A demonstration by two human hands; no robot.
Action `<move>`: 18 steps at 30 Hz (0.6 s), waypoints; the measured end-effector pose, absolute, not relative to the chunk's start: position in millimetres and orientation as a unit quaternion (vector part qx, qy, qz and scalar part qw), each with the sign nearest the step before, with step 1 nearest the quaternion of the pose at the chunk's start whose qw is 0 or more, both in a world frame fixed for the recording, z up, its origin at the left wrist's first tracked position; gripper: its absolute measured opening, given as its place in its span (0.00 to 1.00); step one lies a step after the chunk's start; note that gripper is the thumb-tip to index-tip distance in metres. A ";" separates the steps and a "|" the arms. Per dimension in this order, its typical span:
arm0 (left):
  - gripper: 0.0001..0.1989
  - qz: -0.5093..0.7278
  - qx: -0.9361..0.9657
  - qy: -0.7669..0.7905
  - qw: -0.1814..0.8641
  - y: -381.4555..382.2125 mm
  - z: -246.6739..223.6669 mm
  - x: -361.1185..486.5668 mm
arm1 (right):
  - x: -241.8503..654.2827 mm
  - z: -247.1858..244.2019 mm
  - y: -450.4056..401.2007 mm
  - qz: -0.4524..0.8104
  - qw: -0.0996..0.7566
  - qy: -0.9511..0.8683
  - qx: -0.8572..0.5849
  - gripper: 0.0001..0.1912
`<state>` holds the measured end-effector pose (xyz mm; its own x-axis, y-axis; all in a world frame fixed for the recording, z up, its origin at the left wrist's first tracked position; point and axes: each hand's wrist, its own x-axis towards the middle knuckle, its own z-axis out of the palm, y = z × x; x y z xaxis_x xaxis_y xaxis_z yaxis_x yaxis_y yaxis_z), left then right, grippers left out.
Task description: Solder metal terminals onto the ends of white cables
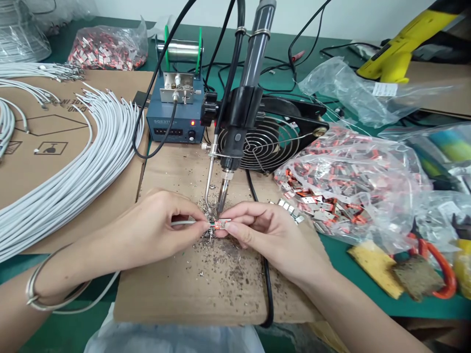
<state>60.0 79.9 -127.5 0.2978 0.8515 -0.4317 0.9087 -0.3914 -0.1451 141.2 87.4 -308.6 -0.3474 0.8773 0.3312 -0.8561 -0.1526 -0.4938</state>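
Just below solder. iron (222,193), L hand (162,230) is pinching wire (182,222) & R hand (272,238) is pinching conn. (223,224), any slip prob. risking burns or misalignment.

The cable (183,222) is thin, round and pale grey; it lies nearly level, pinched close to its end between the left hand's (165,228) thumb and finger; fine wires, one greenish, show at that end and meet the connector (222,224); the connector is small, flat and oblong, silvery on the right and orange-red with pale marks on the left; it sits nearly level in the right hand's (272,235) fingertips, just below the iron's (222,196) dark tip; whether they touch is unclear.
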 end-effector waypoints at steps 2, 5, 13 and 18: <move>0.10 -0.228 0.801 0.549 0.068 80.2 -128.0 60.1 | 141.8 -307.9 87.5 0.766 0.564 -0.308 -0.018 0.05; 0.11 -0.223 0.800 0.551 0.081 80.4 -128.1 59.3 | 142.6 -307.8 87.2 0.777 0.554 -0.299 -0.020 0.05; 0.12 -0.225 0.800 0.551 0.080 82.2 -128.1 54.7 | 142.3 -308.2 87.5 0.770 0.559 -0.307 -0.019 0.05; 0.12 -0.245 0.792 0.556 0.067 81.8 -129.8 52.4 | 142.3 -307.5 85.9 0.772 0.545 -0.321 -0.058 0.06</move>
<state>52.4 81.8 -129.8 0.2623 0.8464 -0.4634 0.9125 -0.3737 -0.1662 142.3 85.9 -307.5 -0.3984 0.8794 0.2607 -0.8054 -0.1995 -0.5581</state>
